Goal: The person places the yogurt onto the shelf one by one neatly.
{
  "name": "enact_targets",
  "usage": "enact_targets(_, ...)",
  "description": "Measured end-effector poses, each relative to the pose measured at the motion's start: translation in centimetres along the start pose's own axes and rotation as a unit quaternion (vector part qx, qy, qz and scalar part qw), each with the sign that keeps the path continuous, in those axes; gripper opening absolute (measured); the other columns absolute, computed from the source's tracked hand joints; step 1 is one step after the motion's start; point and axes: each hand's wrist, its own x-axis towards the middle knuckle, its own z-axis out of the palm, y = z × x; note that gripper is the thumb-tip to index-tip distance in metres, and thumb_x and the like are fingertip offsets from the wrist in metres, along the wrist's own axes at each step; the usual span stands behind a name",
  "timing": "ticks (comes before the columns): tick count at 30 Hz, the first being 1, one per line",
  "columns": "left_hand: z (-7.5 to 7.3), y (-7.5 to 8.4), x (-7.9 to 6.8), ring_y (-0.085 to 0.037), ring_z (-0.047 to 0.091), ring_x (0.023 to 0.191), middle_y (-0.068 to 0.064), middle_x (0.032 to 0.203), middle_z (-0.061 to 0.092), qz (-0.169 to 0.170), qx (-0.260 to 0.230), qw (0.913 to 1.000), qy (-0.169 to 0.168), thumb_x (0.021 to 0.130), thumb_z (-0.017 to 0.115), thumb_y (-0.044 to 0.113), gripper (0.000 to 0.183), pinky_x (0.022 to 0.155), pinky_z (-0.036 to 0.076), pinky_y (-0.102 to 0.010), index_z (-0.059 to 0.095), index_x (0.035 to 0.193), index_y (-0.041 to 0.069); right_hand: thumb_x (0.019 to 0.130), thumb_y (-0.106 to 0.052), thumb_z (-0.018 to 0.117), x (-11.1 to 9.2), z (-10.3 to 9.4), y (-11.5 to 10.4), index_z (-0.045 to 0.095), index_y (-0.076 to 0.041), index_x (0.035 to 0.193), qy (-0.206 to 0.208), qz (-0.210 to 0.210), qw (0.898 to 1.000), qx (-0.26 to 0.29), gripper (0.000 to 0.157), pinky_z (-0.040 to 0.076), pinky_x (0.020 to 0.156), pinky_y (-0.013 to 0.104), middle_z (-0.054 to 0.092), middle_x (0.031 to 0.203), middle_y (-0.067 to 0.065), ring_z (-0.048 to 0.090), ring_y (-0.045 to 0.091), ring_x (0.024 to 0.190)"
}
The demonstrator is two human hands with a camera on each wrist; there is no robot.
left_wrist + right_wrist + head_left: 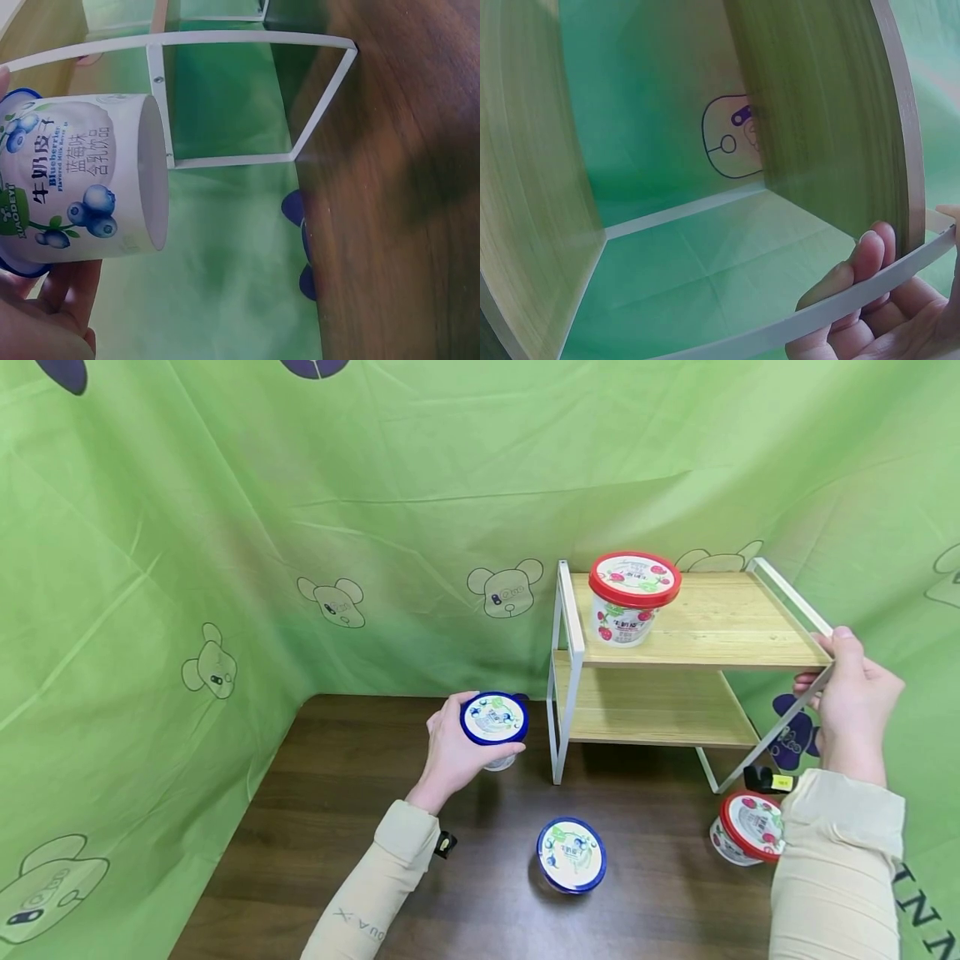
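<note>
My left hand [459,750] grips a blueberry milk cup [493,718] by its blue lid, just left of a two-tier shelf rack [735,627]. Seen in the left wrist view, the printed paper cup [82,172] has its base off the table. The right hand [861,710] holds the rack's front right corner. Close up in the right wrist view, its fingers [866,259] wrap the white metal frame [840,301] and touch the underside of the upper board. On the rack's top board, at the left, stands a red-lidded strawberry cup [633,597].
Another blue-lidded cup [572,856] stands on the dark wooden table [300,810], in front of the rack. A second red-lidded cup [748,828] is at the right, partly behind the right sleeve. Green printed cloth [405,527] hangs behind and beside the table.
</note>
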Motion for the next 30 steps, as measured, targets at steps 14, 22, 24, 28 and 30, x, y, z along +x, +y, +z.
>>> enact_targets(14,0.5,0.2,0.0,-0.021,0.045,0.118,0.001,0.125,0.056,0.043,0.024,0.9988,-0.004,0.059,0.093,0.062,0.104,0.106,0.025,-0.045,0.047,0.139,0.014,0.097,-0.034,0.072,-0.1,0.1,-0.6,0.078,-0.013,0.107,-0.002,0.017,1.000,-0.018,0.024,0.055,0.048,0.026,0.073,0.073,0.004,0.060,0.016,0.046)
enact_targets(22,0.8,0.1,0.1,-0.018,0.047,0.116,0.002,0.124,0.056,0.055,0.022,0.9982,-0.008,0.059,0.093,0.063,0.106,0.107,0.023,-0.044,0.046,0.139,0.012,0.096,-0.033,0.073,0.1,0.1,-0.8,0.079,-0.016,0.104,0.003,0.043,0.999,-0.021,0.020,0.055,0.048,0.028,0.072,0.071,0.004,0.060,0.018,0.046)
enact_targets(24,0.9,0.2,0.1,-0.017,0.048,0.116,0.003,0.124,0.056,0.056,0.023,0.9981,-0.009,0.059,0.093,0.063,0.105,0.107,0.023,-0.043,0.046,0.139,0.013,0.096,-0.033,0.073,0.1,0.1,-0.9,0.079,-0.016,0.104,0.003,0.046,0.999,-0.021,0.019,0.055,0.049,0.028,0.072,0.071,0.004,0.060,0.018,0.046)
enact_targets(28,1.0,0.3,0.1,-0.016,0.048,0.115,0.003,0.123,0.056,0.056,0.018,0.9982,-0.011,0.059,0.093,0.063,0.105,0.107,0.023,-0.044,0.046,0.139,0.013,0.096,-0.032,0.073,0.1,0.0,-0.9,0.079,-0.016,0.104,0.001,0.048,0.999,-0.017,0.019,0.056,0.049,0.028,0.071,0.071,0.005,0.060,0.018,0.047)
enact_targets(30,1.1,0.5,0.0,-0.017,0.048,0.115,0.003,0.124,0.056,0.055,0.014,0.9983,-0.013,0.058,0.094,0.062,0.106,0.107,0.023,-0.045,0.046,0.139,0.012,0.096,-0.032,0.073,0.1,0.0,-0.9,0.079,-0.016,0.104,-0.001,0.049,0.999,-0.015,0.019,0.056,0.049,0.028,0.071,0.071,0.005,0.060,0.018,0.047)
